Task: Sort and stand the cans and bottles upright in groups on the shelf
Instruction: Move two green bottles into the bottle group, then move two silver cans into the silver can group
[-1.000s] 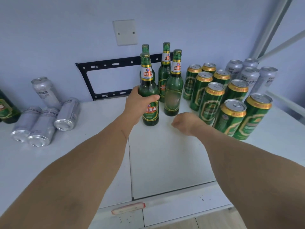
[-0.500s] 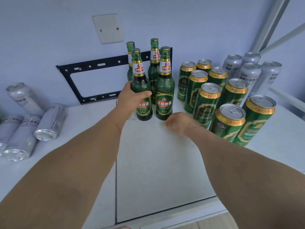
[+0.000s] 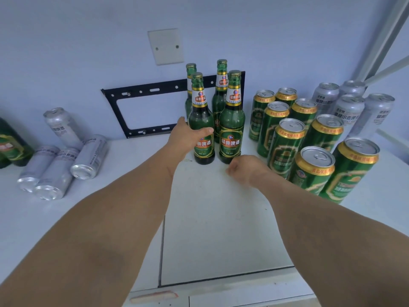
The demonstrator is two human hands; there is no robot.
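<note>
The left hand (image 3: 187,138) wraps its fingers and thumb round the front-left green bottle (image 3: 201,129), which stands upright on the white shelf (image 3: 221,218) just beside three other bottles (all upright, in one cluster). The right hand (image 3: 245,170) hovers curled into a loose fist, holding nothing, near the standing green cans (image 3: 285,147). Silver cans (image 3: 55,171) lie on their sides at left.
</note>
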